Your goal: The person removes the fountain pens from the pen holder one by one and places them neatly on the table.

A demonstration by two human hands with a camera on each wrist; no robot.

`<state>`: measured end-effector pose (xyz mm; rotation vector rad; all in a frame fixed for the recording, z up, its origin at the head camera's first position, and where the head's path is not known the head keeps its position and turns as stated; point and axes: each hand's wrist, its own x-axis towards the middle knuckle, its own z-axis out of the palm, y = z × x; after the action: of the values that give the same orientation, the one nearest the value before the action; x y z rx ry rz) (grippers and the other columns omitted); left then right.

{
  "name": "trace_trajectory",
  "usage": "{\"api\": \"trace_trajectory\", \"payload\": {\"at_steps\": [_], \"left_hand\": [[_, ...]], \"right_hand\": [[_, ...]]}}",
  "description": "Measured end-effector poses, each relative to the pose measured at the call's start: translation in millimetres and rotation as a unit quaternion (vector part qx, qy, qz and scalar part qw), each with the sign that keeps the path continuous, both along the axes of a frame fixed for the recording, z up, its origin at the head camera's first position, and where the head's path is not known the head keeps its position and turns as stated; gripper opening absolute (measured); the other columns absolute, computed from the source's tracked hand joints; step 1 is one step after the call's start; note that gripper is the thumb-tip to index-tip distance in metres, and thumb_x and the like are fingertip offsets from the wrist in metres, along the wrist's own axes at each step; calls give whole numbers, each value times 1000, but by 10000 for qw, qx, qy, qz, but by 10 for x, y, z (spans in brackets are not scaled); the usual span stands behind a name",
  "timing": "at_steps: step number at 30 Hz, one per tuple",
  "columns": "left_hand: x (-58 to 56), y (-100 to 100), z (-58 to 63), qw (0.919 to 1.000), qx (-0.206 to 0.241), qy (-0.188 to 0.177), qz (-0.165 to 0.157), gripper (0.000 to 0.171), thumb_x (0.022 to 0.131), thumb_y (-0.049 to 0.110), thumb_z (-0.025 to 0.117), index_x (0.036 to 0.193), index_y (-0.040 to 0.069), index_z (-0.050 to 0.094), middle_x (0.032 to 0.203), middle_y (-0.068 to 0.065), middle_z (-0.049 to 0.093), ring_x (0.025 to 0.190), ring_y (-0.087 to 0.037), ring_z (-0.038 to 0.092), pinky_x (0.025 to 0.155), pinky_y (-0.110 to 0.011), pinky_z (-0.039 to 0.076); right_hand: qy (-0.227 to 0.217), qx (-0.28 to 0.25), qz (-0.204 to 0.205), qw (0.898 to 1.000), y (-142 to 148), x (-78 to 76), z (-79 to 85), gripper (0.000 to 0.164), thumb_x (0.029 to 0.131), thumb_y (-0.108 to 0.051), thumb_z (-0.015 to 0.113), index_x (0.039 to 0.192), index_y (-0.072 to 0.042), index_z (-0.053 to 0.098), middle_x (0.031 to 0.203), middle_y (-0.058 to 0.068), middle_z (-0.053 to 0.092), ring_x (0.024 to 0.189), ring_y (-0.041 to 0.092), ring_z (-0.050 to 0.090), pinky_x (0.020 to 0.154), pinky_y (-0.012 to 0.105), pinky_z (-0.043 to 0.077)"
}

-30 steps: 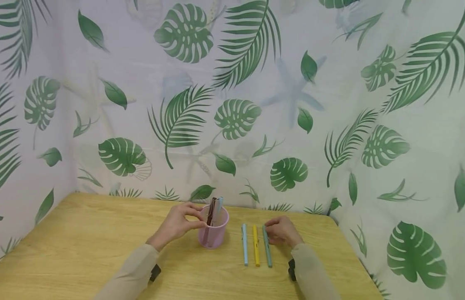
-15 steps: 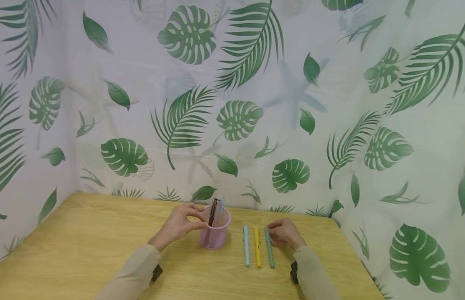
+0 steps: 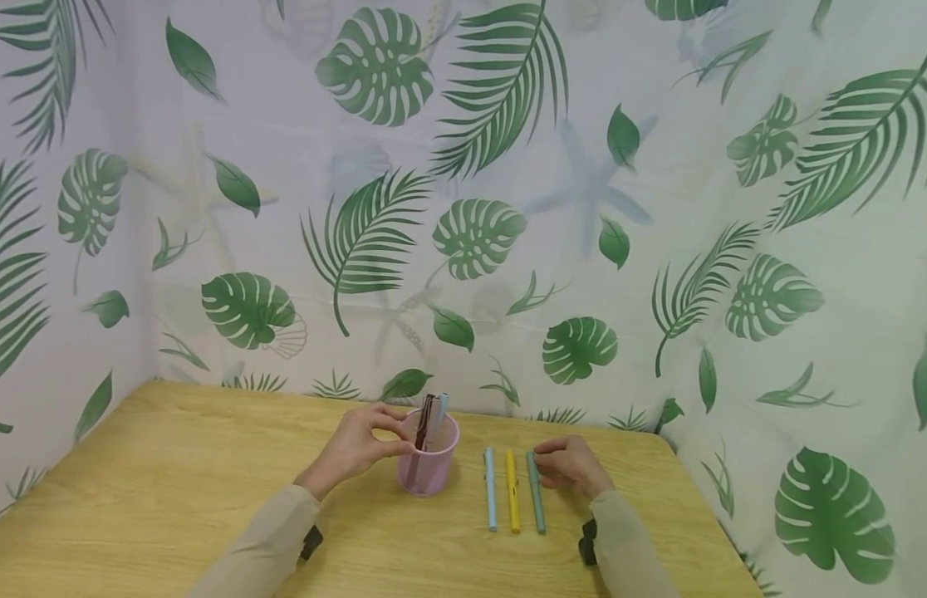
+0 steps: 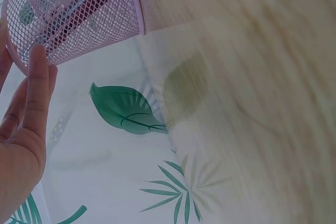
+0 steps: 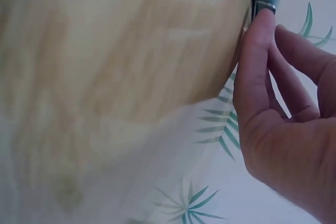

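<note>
A pink mesh pen cup (image 3: 426, 473) stands upright on the table, with a dark brown pen (image 3: 424, 419) and a light blue pen (image 3: 440, 409) among those leaning inside. My left hand (image 3: 359, 446) grips its rim from the left; the left wrist view shows fingers (image 4: 37, 93) at that rim. To the cup's right lie a light blue pen (image 3: 490, 490), a yellow pen (image 3: 512, 492) and a green pen (image 3: 537, 494), side by side. My right hand (image 3: 571, 467) pinches the green pen near its far end; the thumb (image 5: 257, 45) meets its clip in the right wrist view.
The wood-patterned table (image 3: 209, 465) reaches back to a white leaf-printed curtain (image 3: 493, 332), which also closes off both sides. A dark wrist device (image 3: 588, 544) sits at the right sleeve.
Both hands stay where they were, at the cup's rim and at the green pen. The cup and pens keep their places on the table; only the head view has shifted slightly.
</note>
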<state>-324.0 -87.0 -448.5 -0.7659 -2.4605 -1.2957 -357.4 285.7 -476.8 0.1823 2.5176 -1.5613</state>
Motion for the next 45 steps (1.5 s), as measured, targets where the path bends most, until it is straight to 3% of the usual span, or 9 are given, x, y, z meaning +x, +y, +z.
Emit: {"api": "trace_trajectory", "payload": {"at_steps": [9,16,21,29,38,45], "left_hand": [[-16,-17,23,10000,16,32,16,14,76,29,83,81,17,78,113,-11,70,106,-29,64,92,-48,52],[-17,-19,26,10000,37,20,2,14,76,29,83,81,16,78,113,-11,70,106,-28,64,92,-47,52],[-8,-5,36,10000,37,48,-33,15,75,29,83,81,16,78,113,-10,70,106,-28,65,92,-47,52],[-1,0,18,10000,15,60,-48,14,76,30,83,81,17,78,113,-7,71,106,-27,65,92,-47,52],[4,8,20,9999,23,44,-87,14,76,30,83,81,18,78,113,-7,71,106,-26,65,91,-45,53],[8,0,12,10000,20,5,-50,14,77,29,82,82,18,78,112,-7,71,105,-26,65,91,-46,53]], "right_hand": [[57,-429,470,9980,136,-36,8,41,92,-3,64,128,13,55,110,18,70,88,15,68,76,36,60],[-1,-922,532,9943,246,-34,35,47,95,-5,63,137,10,48,121,20,66,92,15,68,81,36,59],[90,-1221,680,9901,300,-23,63,53,97,-11,61,142,9,42,136,25,57,104,19,68,89,36,56],[181,-1728,845,9812,237,36,109,60,97,-16,63,145,8,38,144,25,49,119,20,61,99,38,51],[359,-2196,853,9712,12,109,207,60,96,-19,65,144,6,39,131,10,62,110,11,64,98,33,52],[481,-2456,1073,9622,-198,119,239,42,96,-13,63,134,2,52,121,8,66,107,15,65,92,32,55]]}}
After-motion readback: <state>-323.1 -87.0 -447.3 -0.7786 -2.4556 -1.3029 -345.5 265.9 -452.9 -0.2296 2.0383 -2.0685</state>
